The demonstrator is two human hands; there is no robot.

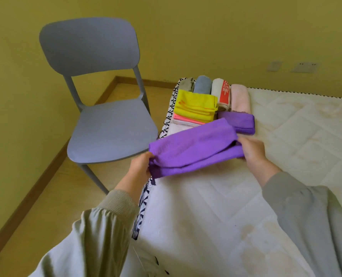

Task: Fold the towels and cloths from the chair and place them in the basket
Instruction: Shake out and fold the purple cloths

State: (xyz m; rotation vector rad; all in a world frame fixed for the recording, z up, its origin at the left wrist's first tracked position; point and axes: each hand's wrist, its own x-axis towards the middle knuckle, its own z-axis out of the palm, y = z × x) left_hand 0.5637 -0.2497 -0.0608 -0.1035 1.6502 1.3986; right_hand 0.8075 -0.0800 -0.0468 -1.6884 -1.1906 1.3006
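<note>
A purple cloth (194,148), folded lengthwise into a long band, is held just above the mattress edge. My left hand (139,166) pinches its left end. My right hand (251,149) grips its right end. Behind it lie folded cloths: another purple one (239,120), a yellow one (196,106) on top of a pink one (186,119), and a row of grey (187,83), blue (203,84), white-and-red (222,90) and pale pink (240,97) towels. The grey chair (110,128) at the left has nothing on its seat. No basket is in view.
The white quilted mattress (226,206) fills the right and the foreground. A wooden floor strip (52,192) runs between it and the yellow wall, where the chair stands. Wall sockets (304,66) sit at the far right.
</note>
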